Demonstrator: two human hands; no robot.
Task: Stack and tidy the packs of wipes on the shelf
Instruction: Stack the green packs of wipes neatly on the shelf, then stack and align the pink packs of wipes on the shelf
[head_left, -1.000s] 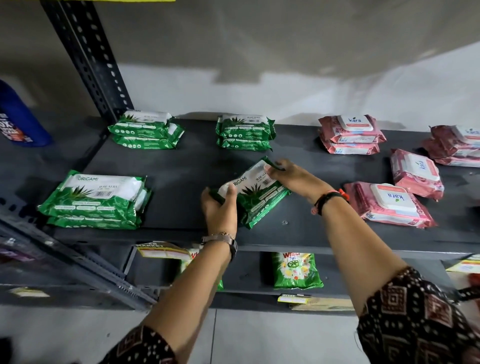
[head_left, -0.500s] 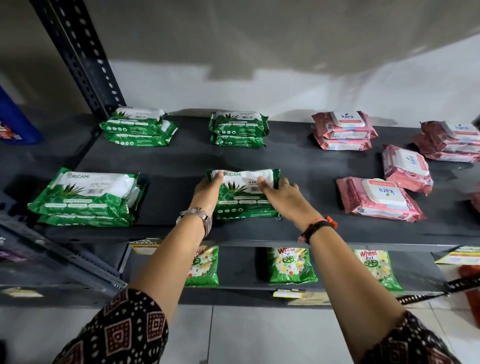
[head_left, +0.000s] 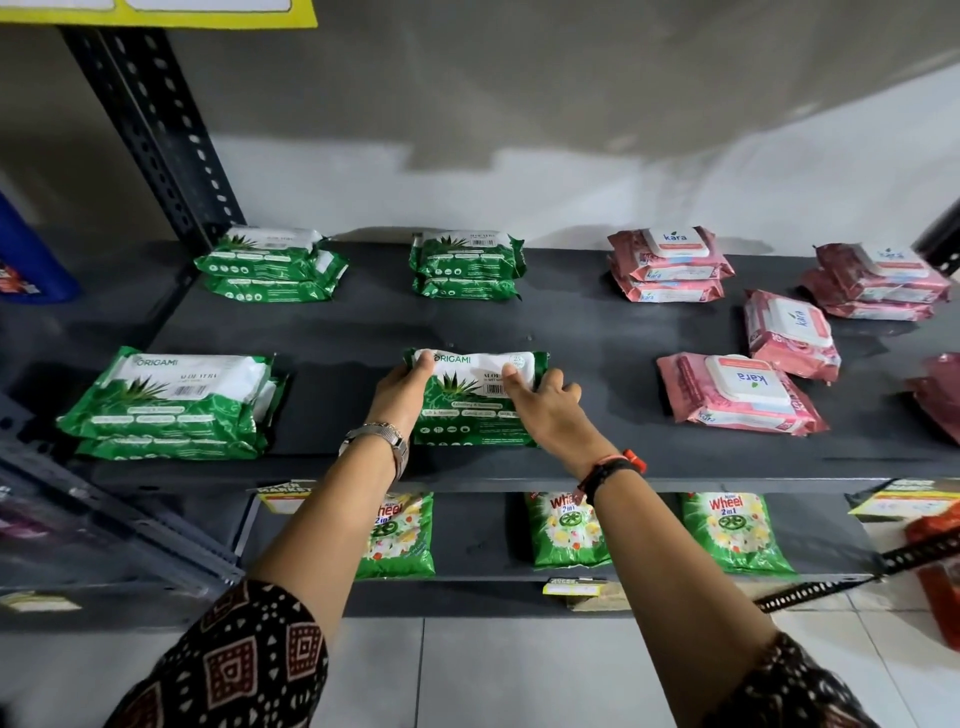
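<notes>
A green Origami pack of wipes (head_left: 475, 410) lies flat and square at the front middle of the dark shelf (head_left: 597, 332). My left hand (head_left: 402, 392) grips its left end. My right hand (head_left: 543, 402) lies over its right part with the fingers on its top. Other green stacks sit at the front left (head_left: 171, 402), back left (head_left: 270, 265) and back middle (head_left: 467, 265). Pink Kara packs are stacked at the back (head_left: 670, 265) and far right (head_left: 878, 283). A single pink pack (head_left: 737, 395) lies at the front right, another (head_left: 789, 332) skewed behind it.
A perforated steel post (head_left: 156, 130) rises at the back left, beside a blue bottle (head_left: 26, 260). Green Wheel detergent bags (head_left: 735, 530) stand on the lower shelf. Another pink pack (head_left: 940, 389) is cut off at the right edge. Bare shelf separates the green and pink groups.
The green pack was skewed and lifted between my hands; it now lies flat and straight on the shelf. Both hands have stretched forward and stay on it.
</notes>
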